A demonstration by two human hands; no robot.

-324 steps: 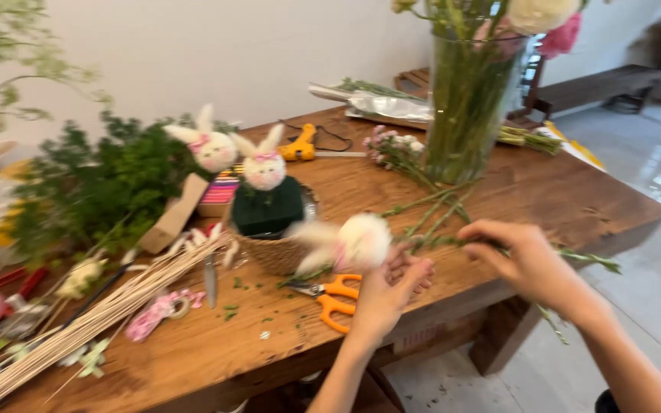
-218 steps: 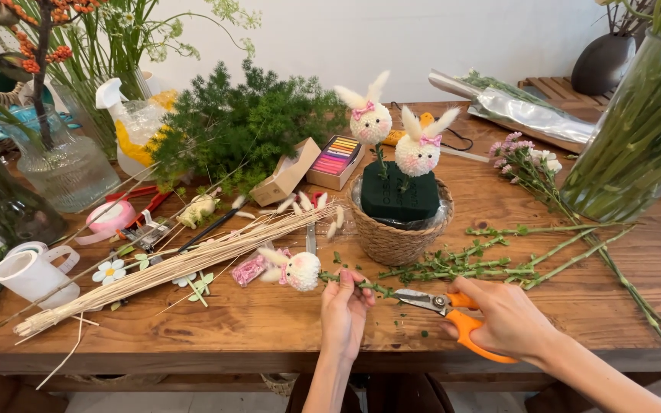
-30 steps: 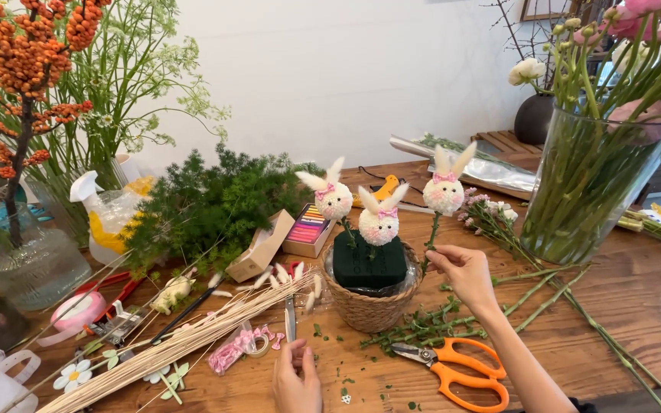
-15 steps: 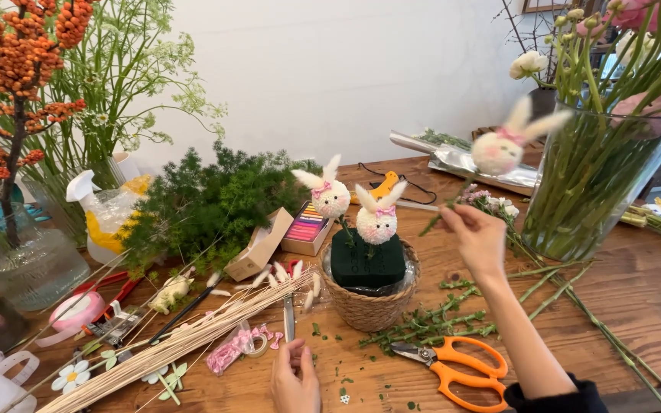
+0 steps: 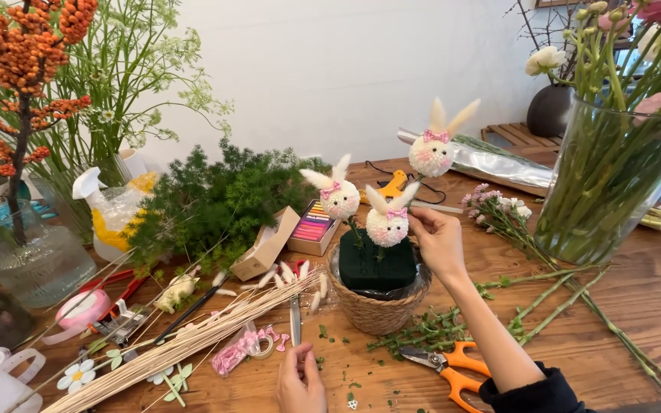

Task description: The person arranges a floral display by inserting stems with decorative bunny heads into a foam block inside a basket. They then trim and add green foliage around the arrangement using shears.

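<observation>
Right hand (image 5: 439, 243) is raised beside the wicker basket (image 5: 379, 308), fingers (image 5: 421, 222) pinched on the thin stick of the top bunny pompom (image 5: 431, 153). The stick itself is mostly lost against the hand and the background; can't tell whether its lower end sits in the dark green foam block (image 5: 377, 267) or hangs above it. That bunny stands higher than the other two bunny pompoms (image 5: 386, 222), both planted in the foam.

Left hand (image 5: 301, 382) is low at the bottom edge, cut off at the wrist, fingers curled together on the tabletop (image 5: 652, 306). Can't tell if it holds anything.

Hidden or cropped:
- Right forearm covers part of the cut green stems (image 5: 437, 333) and one handle of the orange scissors (image 5: 445, 365).
- Glass vase (image 5: 613, 187) on the right is cropped at the top, and its flower heads run out of frame.
- Orange berry branch (image 5: 21, 61) and its glass jar (image 5: 36, 260) are cropped on the left.
- Small clutter under the bundle of pale sticks (image 5: 185, 344) is hard to make out.

Room: near edge of the tabletop runs along the bottom. Bare wood lies between the basket and the scissors, scattered with leaf bits, and more to the right of the long stems. Left of the basket is tight, with the fern pile (image 5: 223, 203) and the cardboard box (image 5: 269, 245) close by.
</observation>
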